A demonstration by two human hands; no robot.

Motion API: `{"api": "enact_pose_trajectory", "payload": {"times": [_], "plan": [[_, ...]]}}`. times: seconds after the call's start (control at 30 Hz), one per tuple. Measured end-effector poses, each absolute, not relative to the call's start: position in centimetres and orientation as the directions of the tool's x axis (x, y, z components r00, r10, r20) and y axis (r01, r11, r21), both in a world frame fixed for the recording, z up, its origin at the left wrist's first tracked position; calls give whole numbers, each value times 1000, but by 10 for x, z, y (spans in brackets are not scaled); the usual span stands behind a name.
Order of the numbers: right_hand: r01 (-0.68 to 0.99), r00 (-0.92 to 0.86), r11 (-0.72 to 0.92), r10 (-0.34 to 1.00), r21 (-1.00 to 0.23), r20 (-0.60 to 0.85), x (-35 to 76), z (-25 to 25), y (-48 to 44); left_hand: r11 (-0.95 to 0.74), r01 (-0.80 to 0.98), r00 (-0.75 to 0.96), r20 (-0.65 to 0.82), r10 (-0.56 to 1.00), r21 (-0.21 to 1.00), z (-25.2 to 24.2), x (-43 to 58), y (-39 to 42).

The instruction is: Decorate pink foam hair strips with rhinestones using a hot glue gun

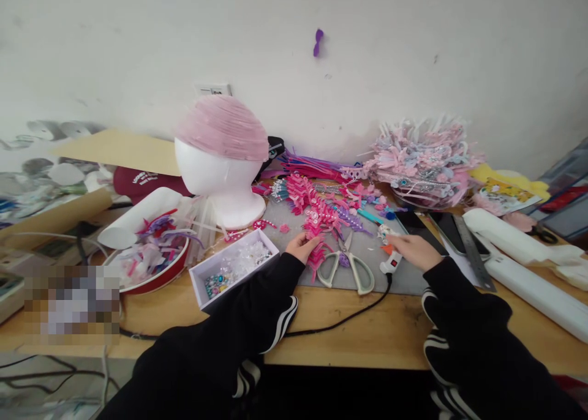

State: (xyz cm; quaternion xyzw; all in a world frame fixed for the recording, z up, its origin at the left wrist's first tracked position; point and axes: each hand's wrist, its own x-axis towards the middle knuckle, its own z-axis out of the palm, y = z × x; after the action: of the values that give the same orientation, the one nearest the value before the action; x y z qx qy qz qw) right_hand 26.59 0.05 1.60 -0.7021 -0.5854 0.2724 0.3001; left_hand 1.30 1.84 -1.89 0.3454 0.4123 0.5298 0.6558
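Observation:
My left hand has its fingers closed on a pink beaded craft piece, near the middle of the grey mat. On the right, my right hand is closed beside the white and orange glue gun; what its fingertips pinch is too small to make out. Scissors with pale handles lie partly open between the hands, blades pointing away. A white box of beads and clear pieces sits left of my left hand. A turquoise-handled tool lies beyond the scissors.
Behind stands a white mannequin head with a pink cap. A red-rimmed bowl of ribbons is at left. At the back right is a heap of pastel pieces. Phones and a metal ruler lie right; a black cord crosses the front.

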Motion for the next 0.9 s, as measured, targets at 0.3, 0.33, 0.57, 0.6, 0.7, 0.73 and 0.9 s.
{"api": "enact_pose_trajectory", "payload": {"times": [0.3,0.33,0.57,0.6,0.7,0.73,0.9], "plan": [[-579,-305,-420,906,-699,-293,194,4,34,125,-383,24,-125,992,915,-15,13,12],[-600,-298,-411,911,-686,-286,190,-1,34,124,-379,25,-123,992,917,-14,13,12],[-614,-264,-391,920,-686,-288,183,-11,25,128,-412,42,-121,992,902,-15,14,11],[-607,-260,-400,917,-687,-303,182,-11,24,128,-420,43,-122,992,898,-15,15,11],[-605,-201,-394,917,-692,-345,178,-10,22,132,-440,45,-125,991,888,-13,15,9],[-604,-172,-383,919,-699,-355,176,-9,21,133,-442,46,-126,991,887,-12,15,9],[-586,-100,-360,921,-725,-376,170,-5,17,146,-431,65,-131,989,891,-8,15,6]]}}
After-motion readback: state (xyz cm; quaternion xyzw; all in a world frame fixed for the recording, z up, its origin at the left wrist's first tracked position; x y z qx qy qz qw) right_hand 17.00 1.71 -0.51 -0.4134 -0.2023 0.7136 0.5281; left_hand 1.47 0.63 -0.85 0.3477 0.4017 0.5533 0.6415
